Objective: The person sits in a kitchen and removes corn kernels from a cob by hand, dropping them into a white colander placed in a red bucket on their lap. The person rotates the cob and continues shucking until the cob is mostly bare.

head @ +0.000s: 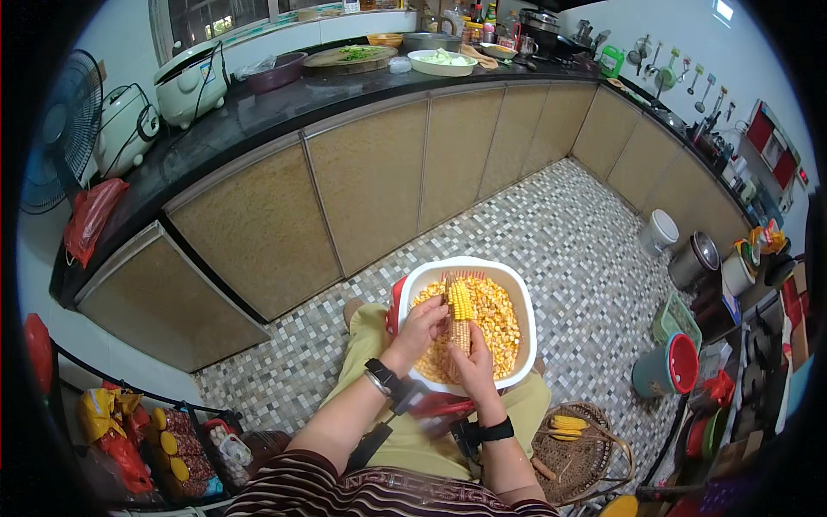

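A partly shelled corn cob stands over a white plastic basin of loose yellow kernels. Kernels still cover its upper part, while the lower part is bare. My right hand grips the bare lower end. At the cob's left side is my left hand, its fingers bent against the cob; a strip of something brownish, perhaps a second bare cob, lies between them, partly hidden. The basin rests between my knees, with red plastic showing beneath it.
On the floor at the right stands a wicker basket with corn cobs in it. A blue-green bucket with a red inside is beyond it. Cabinets run along the far side under a black counter. Shelves with jars stand at lower left.
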